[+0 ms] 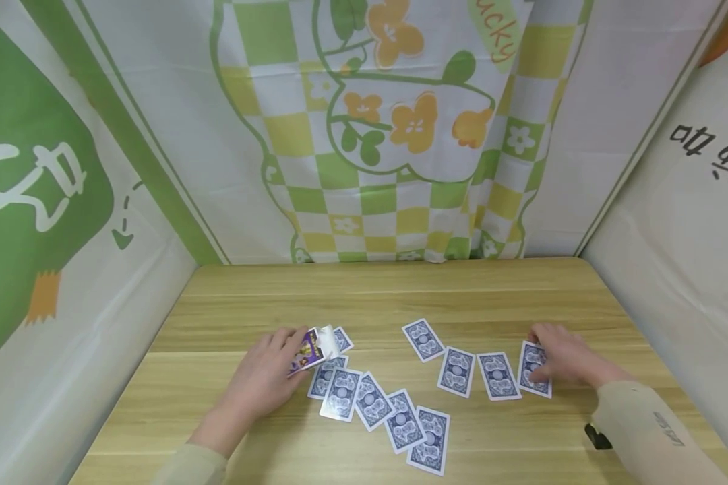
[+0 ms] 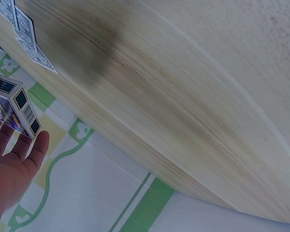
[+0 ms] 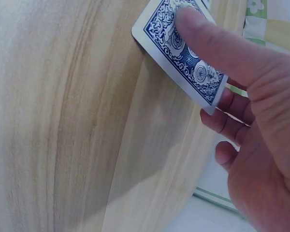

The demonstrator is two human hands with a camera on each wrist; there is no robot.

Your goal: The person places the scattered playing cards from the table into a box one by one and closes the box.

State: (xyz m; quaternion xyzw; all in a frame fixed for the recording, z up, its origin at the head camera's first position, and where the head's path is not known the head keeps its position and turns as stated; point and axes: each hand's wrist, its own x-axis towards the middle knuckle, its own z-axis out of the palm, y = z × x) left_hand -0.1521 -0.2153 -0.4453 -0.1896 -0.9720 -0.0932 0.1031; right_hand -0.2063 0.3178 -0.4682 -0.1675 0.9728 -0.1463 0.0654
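My left hand (image 1: 265,374) grips a purple and white card box (image 1: 307,351), its white flap end turned to the right. In the left wrist view the box (image 2: 13,105) shows a barcode side, with fingers beneath it. My right hand (image 1: 564,353) pinches a blue-backed playing card (image 1: 532,367) at the right end of a row. The thumb lies over the card (image 3: 171,46) and fingers are behind it in the right wrist view; the card is tilted off the table. Several cards, one of them a playing card (image 1: 341,394), overlap in a chain right of the left hand.
Left of the right hand, more face-down cards (image 1: 457,371) lie spaced in a row on the wooden table (image 1: 364,289). A small black object (image 1: 597,436) sits by the right sleeve. Behind the table hangs a checkered curtain (image 1: 394,202), and printed cloth walls flank both sides.
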